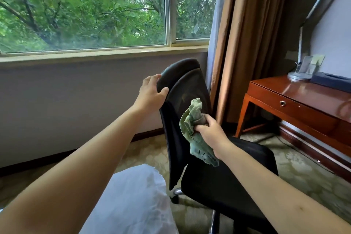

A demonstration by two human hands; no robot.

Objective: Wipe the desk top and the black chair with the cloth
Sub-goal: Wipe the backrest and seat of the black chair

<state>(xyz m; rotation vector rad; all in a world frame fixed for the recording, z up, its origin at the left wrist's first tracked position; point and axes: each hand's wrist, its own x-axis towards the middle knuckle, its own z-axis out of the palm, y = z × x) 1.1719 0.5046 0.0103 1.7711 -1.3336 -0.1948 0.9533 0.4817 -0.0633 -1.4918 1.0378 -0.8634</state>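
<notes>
While steadying the black chair (182, 89) at centre frame, left hand (152, 91) wraps fingers (152, 78) over the headrest edge. Right hand (209, 131) bunches the green cloth (191, 133) in curled fingers, against the mesh backrest. Looks soft, limp, light; best gripped wadded, loose tail tucked in. Backrest probably flexes and swivels, so worth bracing up top. Wooden desk surface (313, 93), right of frame, well apart.

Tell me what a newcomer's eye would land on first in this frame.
Centre frame, the right hand grips a bunched green cloth against the black chair back, while the left hand holds the backrest's top edge. Behind, a wide window shows green trees; a wooden desk stands at right.
</notes>
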